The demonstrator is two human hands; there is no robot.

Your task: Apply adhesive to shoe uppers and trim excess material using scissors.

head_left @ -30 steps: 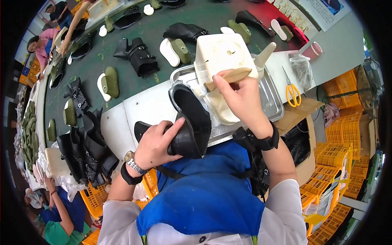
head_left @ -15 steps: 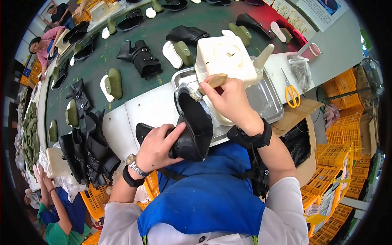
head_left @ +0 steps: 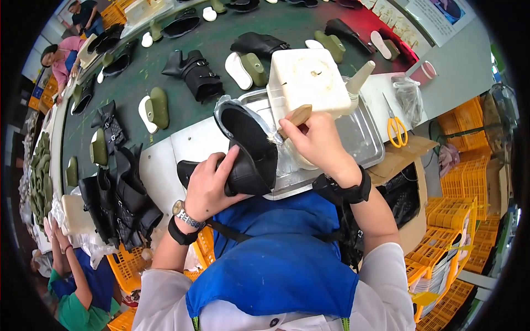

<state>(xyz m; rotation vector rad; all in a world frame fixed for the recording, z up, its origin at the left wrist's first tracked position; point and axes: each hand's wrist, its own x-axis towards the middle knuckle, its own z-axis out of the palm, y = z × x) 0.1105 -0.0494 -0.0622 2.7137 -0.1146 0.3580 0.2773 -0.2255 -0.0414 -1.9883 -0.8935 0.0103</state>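
Observation:
My left hand (head_left: 212,185) grips a black boot (head_left: 248,160), its wide opening tilted up and away from me. A pale greyish coating shows along the boot's rim. In my right hand (head_left: 317,140) is a brush with a wooden handle (head_left: 298,116), and its bristles (head_left: 274,138) meet the right side of the rim. Just beyond that hand, a white plastic container (head_left: 309,83) stands in a metal tray (head_left: 370,146), with a pale cone-shaped nozzle (head_left: 360,80) beside it.
Black boots (head_left: 196,74), white insoles and green shoe lasts (head_left: 160,107) lie across the green belt (head_left: 138,71). Orange-handled scissors (head_left: 396,129) and a clear plastic bag (head_left: 407,99) lie right of the tray. More boots (head_left: 121,204) are piled at left. Orange crates (head_left: 441,220) flank me; co-workers sit at left.
The boot has turned and shifted slightly left, its opening now facing more upward. My right hand has moved a little right and down, carrying the brush from the rim's far side to its right side.

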